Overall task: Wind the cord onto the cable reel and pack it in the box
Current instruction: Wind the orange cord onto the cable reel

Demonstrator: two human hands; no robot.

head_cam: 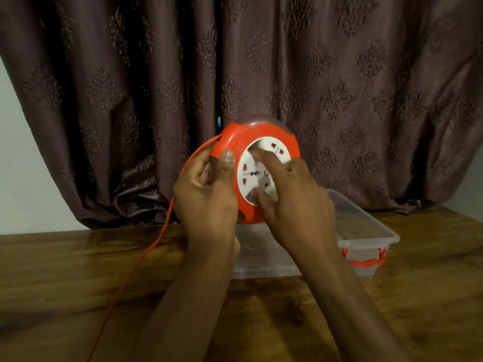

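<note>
a heavy brown patterned curtain point(313, 74) hangs behind a wooden table point(65, 270); on the table, behind the forearms, sits a clear plastic box point(366, 226) with a red latch point(364, 258), lid off or out of view; the cable reel point(251, 147) is held up in the air above the box's near end, tilted so its white socket face point(257, 163) looks toward the camera; the left hand point(206, 194) grips the orange rim, thumb curled over the front edge and fingers wrapped behind; the right hand point(295, 202) is spread, its straight fingers pressing on the white face, apparently to turn it, gripping nothing; the orange cord point(146, 254) leaves the reel's upper left side and runs down across the table and out of the bottom edge; judged from this, the reel is a rigid, smooth plastic shell, light enough for one hand, likely to slip if held by the rim alone, so a grip across the rim with the thumb in front suits it; the cord looks thin and limp, likely to snag or twist as it feeds in; hidden: the cord's far end and plug, how much is already wound, the reel's back and any handle, the fingertips blurred by motion, much of the box behind the arms.
</note>
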